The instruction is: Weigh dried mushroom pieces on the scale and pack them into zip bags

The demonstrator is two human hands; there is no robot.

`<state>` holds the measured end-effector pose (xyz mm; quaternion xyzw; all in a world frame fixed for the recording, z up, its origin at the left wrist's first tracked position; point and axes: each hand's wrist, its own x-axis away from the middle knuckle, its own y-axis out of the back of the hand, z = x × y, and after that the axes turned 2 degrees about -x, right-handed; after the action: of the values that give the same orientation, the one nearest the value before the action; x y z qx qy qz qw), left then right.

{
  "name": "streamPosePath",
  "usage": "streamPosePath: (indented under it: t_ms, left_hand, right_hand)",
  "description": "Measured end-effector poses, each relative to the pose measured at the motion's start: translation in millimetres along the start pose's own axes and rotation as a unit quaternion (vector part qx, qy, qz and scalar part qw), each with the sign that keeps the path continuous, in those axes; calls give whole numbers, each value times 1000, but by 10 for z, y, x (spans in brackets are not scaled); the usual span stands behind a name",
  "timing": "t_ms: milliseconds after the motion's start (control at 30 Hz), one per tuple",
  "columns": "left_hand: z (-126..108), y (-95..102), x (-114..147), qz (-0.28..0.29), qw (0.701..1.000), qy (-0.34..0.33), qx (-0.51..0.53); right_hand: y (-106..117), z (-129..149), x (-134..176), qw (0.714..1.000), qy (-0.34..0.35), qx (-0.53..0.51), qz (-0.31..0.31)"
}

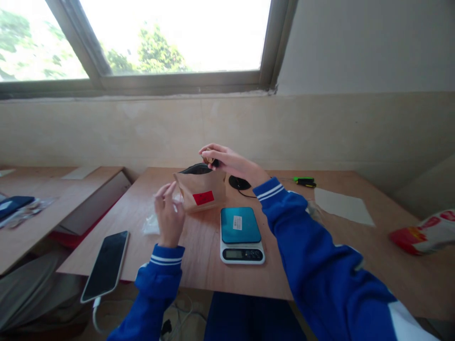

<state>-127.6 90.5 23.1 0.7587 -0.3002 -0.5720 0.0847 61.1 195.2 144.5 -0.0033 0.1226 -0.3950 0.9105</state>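
A brown paper bag [188, 189] with a red label [203, 197] stands on the table, its dark-lined mouth gaping. Above that mouth, my right hand [227, 161] pinches a small brown object [208, 159]; the fingers cover part of it, so its kind does not show. My left hand [168, 213] is raised beside the bag's left edge, fingers loosely bent and apart, with nothing visible in them. Whether its fingertips touch the bag I cannot tell. In front of the bag lies a kitchen scale [241, 235] with a teal plate and a small display.
A phone [106, 265] with a white cable overhangs the front left edge. Clear plastic [152, 223] lies left of the bag. Behind the right arm are a black disc [239, 183], a green-and-black tool [304, 182] and white paper [343, 206]. A red-and-white packet [424, 232] sits far right.
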Motion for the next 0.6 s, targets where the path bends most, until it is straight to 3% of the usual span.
streamPosePath:
  t_ms: [67, 167, 300, 400, 500, 600]
  left_hand:
    - [-189, -92, -150, 34, 994, -74, 71]
    - [-315, -233, -286, 71, 984, -110, 117]
    - [-289, -305, -253, 68, 978, -92, 173]
    - [-268, -295, -177, 51, 976, -77, 196]
    - [-281, -293, -146, 35, 975, -64, 210]
    - [-304, -313, -140, 12, 976, -56, 209]
  right_hand:
    - [30, 4, -125, 997, -18, 70, 37]
    - [64, 1, -207, 980, -13, 171, 99]
    - [120, -6, -237, 951, 14, 276, 137]
    - [155, -72, -259, 914, 90, 364, 153]
    - [152, -180, -248, 878, 156, 430, 141]
    - [106, -235, -188, 864, 167, 460, 117]
